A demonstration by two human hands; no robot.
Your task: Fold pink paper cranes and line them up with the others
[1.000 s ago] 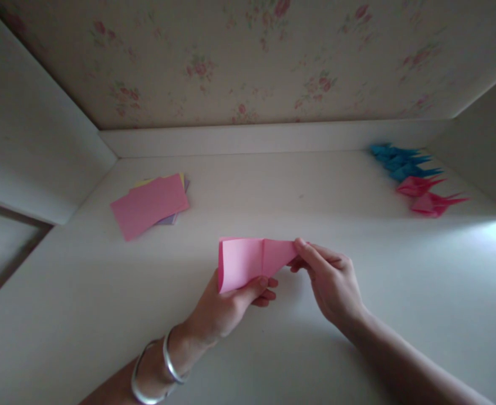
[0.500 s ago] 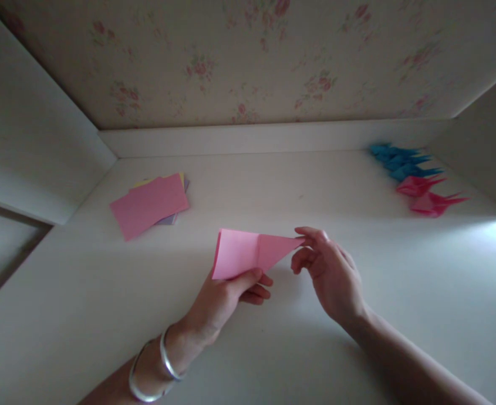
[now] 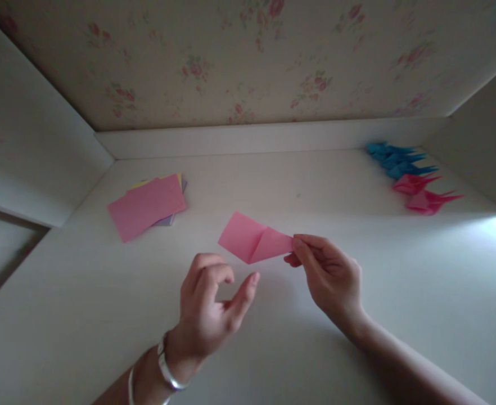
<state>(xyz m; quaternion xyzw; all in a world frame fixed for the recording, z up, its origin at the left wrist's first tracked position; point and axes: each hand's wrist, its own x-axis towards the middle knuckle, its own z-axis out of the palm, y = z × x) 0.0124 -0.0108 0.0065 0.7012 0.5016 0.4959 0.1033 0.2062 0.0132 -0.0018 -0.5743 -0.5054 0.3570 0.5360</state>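
Observation:
A folded piece of pink origami paper [image 3: 248, 239] is held up above the white table, square at its left end and narrowing to a point at its right. My right hand [image 3: 330, 275] pinches that narrow tip between thumb and fingers. Just below the paper's left part, my left hand [image 3: 214, 304] is apart from it, thumb and curled fingers spread with nothing between them. Silver bangles circle the left wrist.
On the table [image 3: 104, 315], a stack of pink, yellow and purple paper sheets [image 3: 147, 205] lies at the back left. Several blue folded paper figures [image 3: 402, 160] and two pink folded paper figures [image 3: 427, 201] stand at the back right. Behind is a flowered wall [image 3: 248, 67].
My left hand has let go of the pink paper and drawn back below it. My right hand has closed on the narrow tip, and the paper has tilted.

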